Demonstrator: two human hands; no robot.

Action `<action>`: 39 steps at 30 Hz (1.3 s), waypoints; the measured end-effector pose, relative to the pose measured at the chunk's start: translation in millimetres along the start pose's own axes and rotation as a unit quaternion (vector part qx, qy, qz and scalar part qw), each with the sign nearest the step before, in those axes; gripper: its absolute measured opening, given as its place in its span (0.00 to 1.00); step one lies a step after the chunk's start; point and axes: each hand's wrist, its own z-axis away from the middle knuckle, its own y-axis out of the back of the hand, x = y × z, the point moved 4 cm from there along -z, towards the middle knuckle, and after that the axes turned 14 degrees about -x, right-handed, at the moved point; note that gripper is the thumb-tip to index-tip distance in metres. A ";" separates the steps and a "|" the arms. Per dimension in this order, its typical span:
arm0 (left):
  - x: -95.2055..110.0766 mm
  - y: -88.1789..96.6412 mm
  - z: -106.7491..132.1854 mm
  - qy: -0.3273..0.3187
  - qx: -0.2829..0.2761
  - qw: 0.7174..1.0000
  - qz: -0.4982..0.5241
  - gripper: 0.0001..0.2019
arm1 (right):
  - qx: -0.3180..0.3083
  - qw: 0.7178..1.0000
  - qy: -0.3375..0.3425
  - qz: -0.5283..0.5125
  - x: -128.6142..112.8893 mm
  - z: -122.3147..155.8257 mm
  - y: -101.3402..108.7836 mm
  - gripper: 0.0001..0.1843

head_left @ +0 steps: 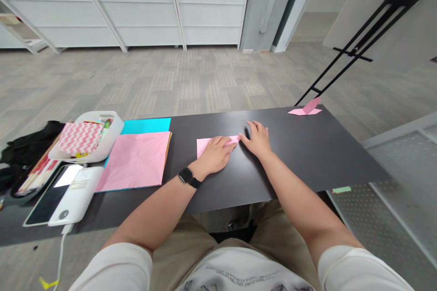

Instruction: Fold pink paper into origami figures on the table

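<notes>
A folded piece of pink paper (202, 144) lies flat on the dark table in front of me. My left hand (215, 152), with a black watch on its wrist, rests palm down on the paper with its fingers stretched out and covers much of it. At the paper's right corner is my right hand (257, 140), its thumb touching the tip and its other fingers spread over the table. A folded pink paper figure (309, 108) with a raised part stands at the table's far right corner.
Left of my hands lies a stack of pink paper (139, 161) over a blue sheet (146, 125). Farther left are a white basket (114, 138) with small packets, a white power bank (77, 195) with a cable, a tablet-like device (46, 204) and a black cloth (32, 145).
</notes>
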 end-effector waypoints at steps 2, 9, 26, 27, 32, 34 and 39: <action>4.2 1.7 -1.6 0.013 -0.003 1.000 -0.005 0.26 | -0.018 1.000 0.005 0.008 -3.9 1.9 -1.4 0.41; 4.2 5.3 -0.8 0.013 -0.019 1.000 -0.001 0.20 | -0.073 0.997 -0.003 0.030 -6.6 1.7 -2.9 0.42; -10.4 27.0 40.2 -0.041 -0.102 0.994 0.023 0.14 | -0.036 0.999 0.012 0.016 -3.3 0.1 -2.7 0.43; -9.8 26.6 39.7 -0.042 -0.100 0.994 0.023 0.15 | -0.027 0.999 0.014 0.010 -2.8 -0.1 -0.7 0.42; -1.1 19.9 34.3 -0.040 -0.088 0.995 0.001 0.25 | 0.035 0.998 0.040 -0.033 -1.1 -0.7 13.1 0.31; 0.4 18.6 31.4 -0.033 -0.074 0.997 0.008 0.23 | 0.031 0.996 0.072 -0.039 -3.0 -0.5 14.1 0.28; -8.7 21.6 26.5 0.020 -0.025 0.999 0.034 0.20 | -0.037 0.986 0.162 -0.022 -12.7 2.3 8.2 0.26</action>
